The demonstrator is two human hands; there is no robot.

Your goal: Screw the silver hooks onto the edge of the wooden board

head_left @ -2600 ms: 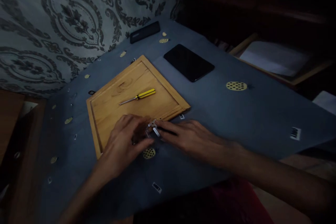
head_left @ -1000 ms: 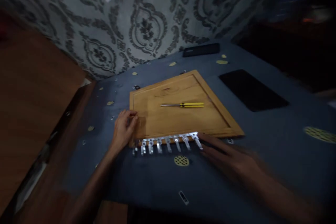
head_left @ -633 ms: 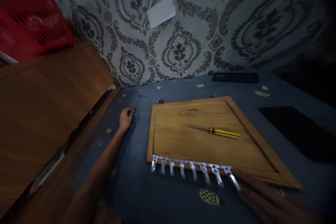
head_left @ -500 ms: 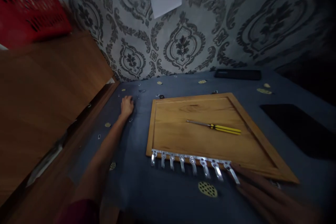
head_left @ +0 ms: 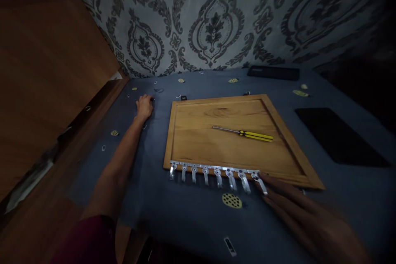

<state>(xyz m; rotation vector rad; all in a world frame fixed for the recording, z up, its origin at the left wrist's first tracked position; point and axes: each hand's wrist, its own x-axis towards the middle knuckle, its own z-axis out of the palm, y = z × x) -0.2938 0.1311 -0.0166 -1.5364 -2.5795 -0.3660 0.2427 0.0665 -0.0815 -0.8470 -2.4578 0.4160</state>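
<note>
At the left of the cloth, my left hand [head_left: 144,106] reaches far out with its fingers curled down. A tiny dark thing [head_left: 152,99] shows at its fingertips, too small to name. A metal hook rail [head_left: 218,168] with several hooks lies along the near edge of a framed wooden board [head_left: 198,148], its hooks hanging over toward me. My right hand [head_left: 305,210], partly blurred, has its fingers around the rail's right end, on either side of the last hook. On the board rests a screwdriver [head_left: 255,135] with a yellow and black handle, untouched.
Blue patterned cloth [head_left: 154,198] covers the surface. A dark phone-like case [head_left: 274,72] lies at the back, and a flat black panel [head_left: 340,136] at the right. A wooden cabinet side [head_left: 55,66] stands at left, with a patterned wall covering [head_left: 176,20] behind.
The view has tilted down and shifted, so the red basket has nearly left the picture. My left hand has reached the tiny thing on the cloth. My right hand stays at the rail's end.
</note>
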